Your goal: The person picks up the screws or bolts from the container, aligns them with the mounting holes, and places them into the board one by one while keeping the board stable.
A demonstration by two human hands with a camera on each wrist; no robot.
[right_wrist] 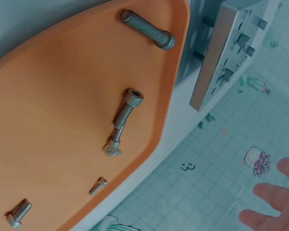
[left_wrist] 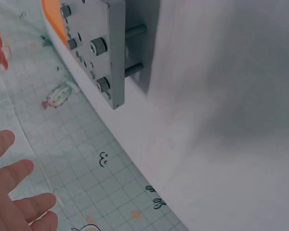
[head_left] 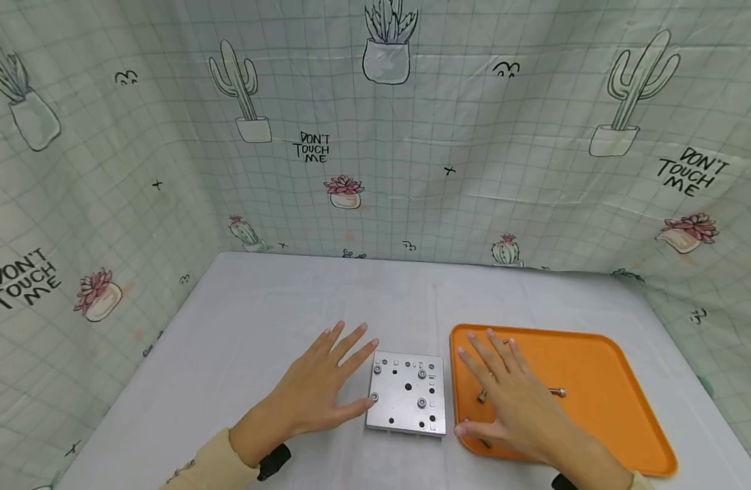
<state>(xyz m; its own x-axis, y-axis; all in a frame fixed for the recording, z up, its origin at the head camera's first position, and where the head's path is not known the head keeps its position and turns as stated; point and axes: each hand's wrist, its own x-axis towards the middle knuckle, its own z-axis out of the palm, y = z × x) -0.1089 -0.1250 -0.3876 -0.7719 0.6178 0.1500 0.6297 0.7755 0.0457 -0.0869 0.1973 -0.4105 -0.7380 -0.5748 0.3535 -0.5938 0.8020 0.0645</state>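
Note:
A square silver metal plate (head_left: 396, 412) with several holes lies on the table, with socket head screws (left_wrist: 99, 46) standing in some of them. Screw shanks stick out below it, holding it off the table in the left wrist view. My left hand (head_left: 316, 388), fingers spread and empty, hovers at the plate's left edge. To the right, my right hand (head_left: 522, 401) is spread above the left part of an orange tray (head_left: 602, 381), holding nothing. Loose screws lie in that tray: a long one (right_wrist: 148, 30), a thick one (right_wrist: 125, 111) against a smaller screw, and small ones (right_wrist: 19, 214).
The white tabletop (head_left: 277, 306) reaches back to a hanging cloth (head_left: 424, 204) printed with cacti and a grid. This cloth also closes in the left and right sides. A dark wrist strap (head_left: 274, 463) shows below my left sleeve.

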